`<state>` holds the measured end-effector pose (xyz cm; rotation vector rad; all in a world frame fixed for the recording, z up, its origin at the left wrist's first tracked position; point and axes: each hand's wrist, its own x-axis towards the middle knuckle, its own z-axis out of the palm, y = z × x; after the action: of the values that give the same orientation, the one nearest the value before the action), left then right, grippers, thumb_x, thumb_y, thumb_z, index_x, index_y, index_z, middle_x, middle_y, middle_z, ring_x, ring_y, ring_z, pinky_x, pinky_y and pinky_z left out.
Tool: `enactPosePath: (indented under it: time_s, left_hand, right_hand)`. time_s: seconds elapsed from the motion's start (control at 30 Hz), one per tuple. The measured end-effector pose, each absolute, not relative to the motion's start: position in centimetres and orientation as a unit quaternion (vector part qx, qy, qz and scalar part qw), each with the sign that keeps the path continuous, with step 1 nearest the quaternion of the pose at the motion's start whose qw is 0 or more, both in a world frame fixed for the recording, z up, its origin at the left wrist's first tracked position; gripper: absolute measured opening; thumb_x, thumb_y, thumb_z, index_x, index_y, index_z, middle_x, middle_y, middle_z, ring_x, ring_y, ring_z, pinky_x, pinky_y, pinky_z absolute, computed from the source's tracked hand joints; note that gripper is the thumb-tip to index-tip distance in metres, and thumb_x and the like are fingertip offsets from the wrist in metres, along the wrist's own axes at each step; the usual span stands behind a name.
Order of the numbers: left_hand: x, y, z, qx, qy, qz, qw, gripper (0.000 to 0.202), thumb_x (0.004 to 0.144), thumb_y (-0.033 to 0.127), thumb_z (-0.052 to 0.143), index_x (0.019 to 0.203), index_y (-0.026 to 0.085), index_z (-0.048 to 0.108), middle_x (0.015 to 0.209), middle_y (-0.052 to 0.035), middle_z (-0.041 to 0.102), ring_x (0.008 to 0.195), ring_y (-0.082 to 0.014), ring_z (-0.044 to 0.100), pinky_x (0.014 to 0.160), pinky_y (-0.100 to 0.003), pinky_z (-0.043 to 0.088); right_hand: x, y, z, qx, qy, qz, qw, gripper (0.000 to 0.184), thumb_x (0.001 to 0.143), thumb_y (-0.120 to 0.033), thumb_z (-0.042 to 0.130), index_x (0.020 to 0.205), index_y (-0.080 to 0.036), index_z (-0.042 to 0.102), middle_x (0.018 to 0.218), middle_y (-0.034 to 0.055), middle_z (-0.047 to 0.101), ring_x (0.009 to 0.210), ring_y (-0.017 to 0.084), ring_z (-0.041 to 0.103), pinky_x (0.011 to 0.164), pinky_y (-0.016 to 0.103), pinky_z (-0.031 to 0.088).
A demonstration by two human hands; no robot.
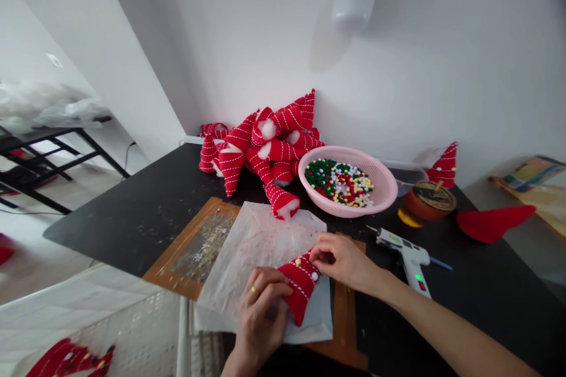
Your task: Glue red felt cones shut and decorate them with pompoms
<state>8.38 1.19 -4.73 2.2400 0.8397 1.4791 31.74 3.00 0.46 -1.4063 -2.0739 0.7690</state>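
My left hand (264, 309), with a ring on one finger, grips a stuffed red cone (299, 284) with white stitched stripes by its left side. A yellow and a white pom-pom sit on the cone's surface. At the cone's upper right end, the fingers of my right hand (338, 260) are pinched together against the fabric; what lies between them is hidden. Beneath the cone is a crumpled white sheet (230, 283) on a brown board (194, 247). To the right, a white glue gun (409, 256) with a lit green light lies on the black table.
Behind the sheet is a heap of red striped cones (265, 147) with white stuffing. A pink basket (349, 210) holds many small coloured pom-poms. Farther right stand a round brown pot (428, 203), a decorated cone (443, 165) and a plain red cone (493, 224). A white basket (145, 330) is at lower left.
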Motion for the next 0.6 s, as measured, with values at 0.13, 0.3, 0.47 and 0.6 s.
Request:
enactPosePath:
  time_s: [0.13,0.3,0.47,0.6]
  left_hand:
    - [8.4,1.2,-4.7,0.783,0.291,0.522,0.172,0.027,0.081,-0.001,0.05,0.089,0.02,0.064,0.089,-0.005,0.067,0.087,-0.0196,0.062,0.077,-0.034,0.053]
    - [8.3,1.2,-4.6,0.745,0.314,0.564,0.169,0.023,0.085,0.003,0.05,0.086,0.02,0.064,0.089,-0.0047,0.066,0.085,-0.0185,0.063,0.073,-0.032,0.054]
    - [8.0,1.0,-5.1,0.693,0.348,0.603,0.189,0.018,0.086,0.007,0.055,0.086,0.021,0.065,0.091,-0.0046,0.066,0.085,-0.0181,0.065,0.071,-0.03,0.055]
    - [7.8,1.0,-5.7,0.664,0.364,0.617,0.215,0.011,0.085,0.011,0.064,0.088,0.021,0.065,0.093,-0.0036,0.066,0.085,-0.0181,0.066,0.073,-0.03,0.056]
  right_hand:
    - [32.3,2.7,1.1,-0.503,-0.766,0.296,0.27,0.017,0.089,-0.016,0.065,0.091,-0.024,0.079,0.084,0.0007,0.064,0.074,0.015,0.061,0.065,0.027,0.043]
    - [34.7,2.1,2.0,-0.531,-0.65,0.37,0.399,0.02,0.095,-0.033,0.062,0.109,-0.026,0.074,0.099,0.0038,0.065,0.08,0.018,0.063,0.069,0.03,0.052]
    - [36.0,1.3,0.1,-0.519,-0.534,0.476,0.467,0.042,0.089,-0.039,0.071,0.127,-0.026,0.061,0.12,0.009,0.065,0.11,0.026,0.065,0.095,0.044,0.056]
    - [35.3,0.7,-1.1,-0.462,-0.494,0.579,0.457,0.061,0.083,-0.036,0.079,0.137,-0.029,0.051,0.131,0.0103,0.061,0.118,0.029,0.064,0.101,0.05,0.053]
